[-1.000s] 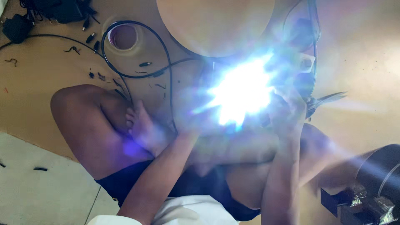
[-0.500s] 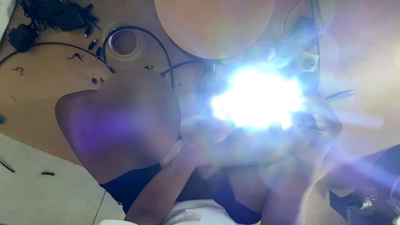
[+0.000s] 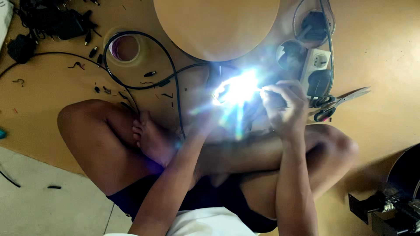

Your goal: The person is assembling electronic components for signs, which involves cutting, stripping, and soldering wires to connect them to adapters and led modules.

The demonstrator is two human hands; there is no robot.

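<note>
Right hand (image 3: 283, 107) pinches beside a bright lamp (image 3: 237, 88) over the floor (image 3: 385, 48); left hand's (image 3: 205, 124) grip cannot be told (glare). Scissors (image 3: 339, 101) lie near.

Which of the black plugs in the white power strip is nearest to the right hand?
The lower black plug, just beside the right hand and above the scissors; the other plugs sit farther up.
</note>
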